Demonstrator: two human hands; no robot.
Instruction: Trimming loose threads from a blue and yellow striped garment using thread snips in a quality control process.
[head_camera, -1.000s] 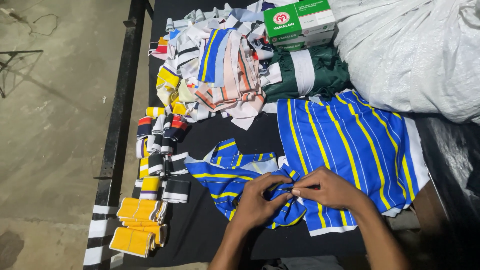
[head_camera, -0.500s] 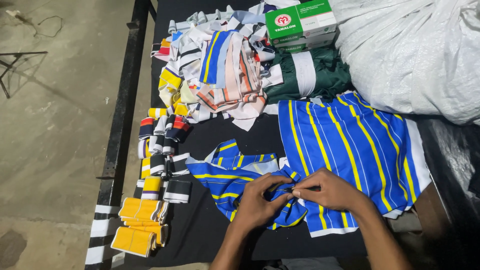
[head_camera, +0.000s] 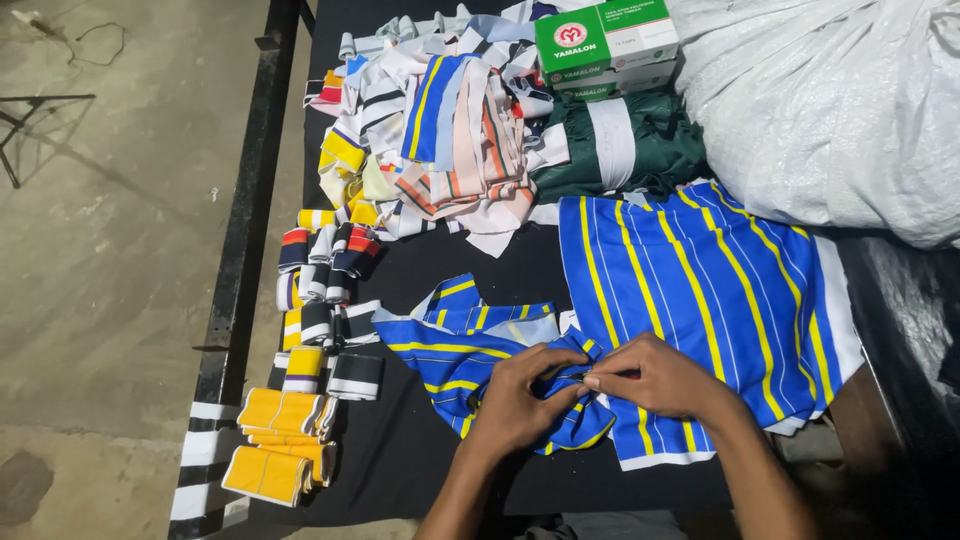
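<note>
Both hands meet at the near middle of a black table (head_camera: 400, 450). My left hand (head_camera: 520, 395) and my right hand (head_camera: 650, 378) pinch the same crumpled piece of blue fabric with yellow stripes (head_camera: 450, 345), their fingertips touching at a fold. To the right lies a larger flat panel of the same blue, yellow-striped cloth (head_camera: 700, 290), partly under my right wrist.
A heap of striped fabric scraps (head_camera: 440, 140) fills the far middle. Dark green cloth (head_camera: 620, 150) and green-and-white boxes (head_camera: 600, 45) sit behind. A big white sack (head_camera: 830, 100) is at right. Rolled ribbed bands (head_camera: 320, 290) and yellow pieces (head_camera: 280, 440) line the left edge.
</note>
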